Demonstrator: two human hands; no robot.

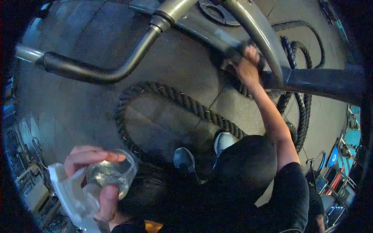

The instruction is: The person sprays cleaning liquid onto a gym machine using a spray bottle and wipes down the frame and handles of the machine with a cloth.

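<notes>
My left hand (109, 201) holds a clear plastic cup (129, 171) at the lower left, thumb on one side and fingers across the other. A white sheet-like thing (68, 198), perhaps cloth or plastic, hangs against the same hand. Farther forward, my right hand (247, 68) is blurred at a dark part of a gym machine's metal frame (204, 32). Whether its fingers grip that part or a dark cloth cannot be made out. Just beside it curves a thick grey metal tube (262, 35) of the machine.
A bent handlebar with a black grip (84, 70) juts out at the upper left. Thick black battle rope (186, 100) loops over the tiled floor (163, 116) near my shoes (183, 158). A dark beam (320, 81) extends right. Gym equipment (335, 186) lines the right edge.
</notes>
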